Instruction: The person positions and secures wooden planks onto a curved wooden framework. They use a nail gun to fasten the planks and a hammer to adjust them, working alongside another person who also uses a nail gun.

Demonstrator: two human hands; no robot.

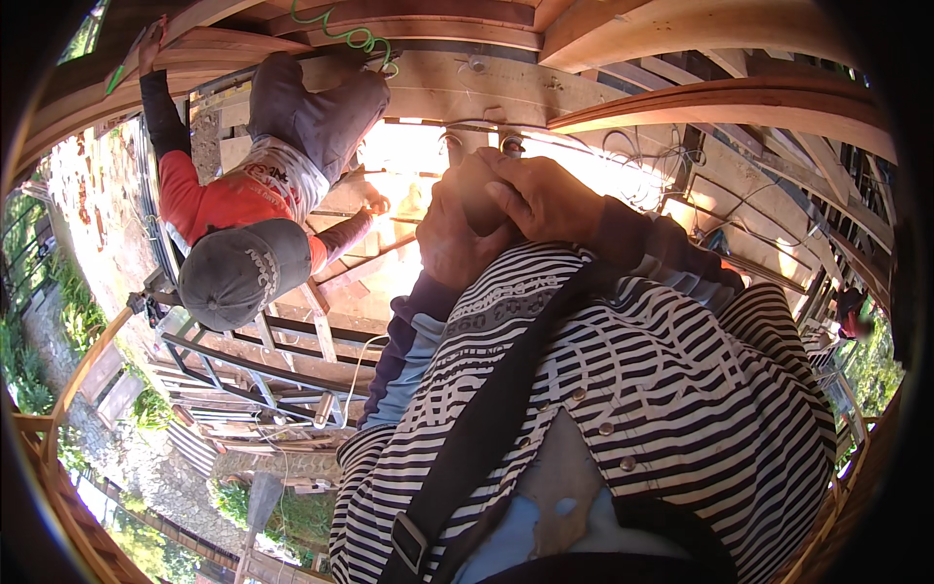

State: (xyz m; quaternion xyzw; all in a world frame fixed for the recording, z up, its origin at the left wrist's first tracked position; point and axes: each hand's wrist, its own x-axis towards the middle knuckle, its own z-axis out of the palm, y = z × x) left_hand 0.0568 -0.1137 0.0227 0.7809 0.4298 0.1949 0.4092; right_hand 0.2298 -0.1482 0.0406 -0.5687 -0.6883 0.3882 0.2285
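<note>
"Position of left hand [453, 226] and right hand [553, 198]?"

"Both are brought together in front of the striped garment [671, 360], fingers overlapping, and closed around a dark object [483, 206]. Most of it is covered, so its kind cannot be told."

"Location of that object?"

"Held between the two palms, above the garment's upper edge. Brightly lit ground is seen beyond."

"Anything across the garment?"

"It is crossed at a slant by a black strap [486, 414]."

"Left side?"

"A co-worker in a red-sleeved shirt [190, 206] and grey cap [233, 277] is seen from above, one arm stretched toward the upper left. Below the cap, a dark metal frame [255, 370] is noted."

"Overhead and right?"

"Coiled green tubing [362, 39] is noted at the top; curved timber [730, 105] and tangled cables [671, 156] are recorded to the right."
</note>
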